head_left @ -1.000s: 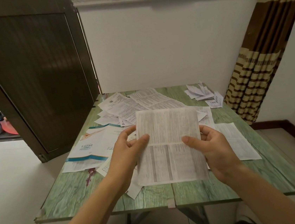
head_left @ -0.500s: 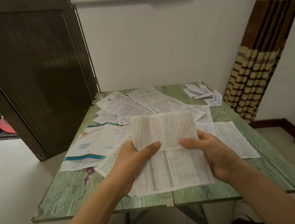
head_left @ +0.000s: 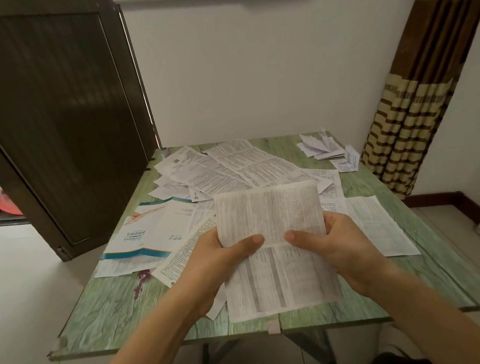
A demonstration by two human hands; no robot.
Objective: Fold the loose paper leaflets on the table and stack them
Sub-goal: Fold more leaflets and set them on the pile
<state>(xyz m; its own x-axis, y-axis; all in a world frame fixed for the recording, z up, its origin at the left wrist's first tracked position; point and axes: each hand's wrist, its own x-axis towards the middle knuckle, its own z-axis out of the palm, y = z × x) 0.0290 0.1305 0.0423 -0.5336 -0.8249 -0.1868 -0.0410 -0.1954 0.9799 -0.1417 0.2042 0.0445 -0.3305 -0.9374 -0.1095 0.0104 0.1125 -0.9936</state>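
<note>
Mid-fold on thin white printed paper leaflet (head_left: pixel 269 217), held in the air over near middle of green wood-grain bench (head_left: pixel 112 310). Gripped at both side edges by left hand (head_left: pixel 210 269) and right hand (head_left: pixel 342 251). Fingers (head_left: pixel 248 242) closed on the paper: thumbs in front, tips close together just on the horizontal crease, the rest behind the sheet and mostly hidden. Upper panel raised toward camera, lower panel hanging down toward near bench edge.

Judged step: closing one half onto the other along that crease. Which way it closes is hard to tell from this single view.

To do it well:
- Match top corners to bottom corners first, then press.
- Hold thumbs level on the crease, else a skewed fold.
- Thin, floppy paper, likely to buckle, so lower onto bare bench and run the crease flat from centre outward.
- Avoid dragging sheets lying underneath.

Also on bench: loose unfolded printed sheets (head_left: pixel 225 168) overlapping across far and left side; blue-and-white glossy brochure (head_left: pixel 149 234) at left, partly under left hand's side; single flat white sheet (head_left: pixel 378 226) just right of right hand. Small pile of folded white leaflets (head_left: pixel 321 148) at far right corner, well apart from the hands, probably the stack to add to. Task judged early, with many sheets unfolded.
</note>
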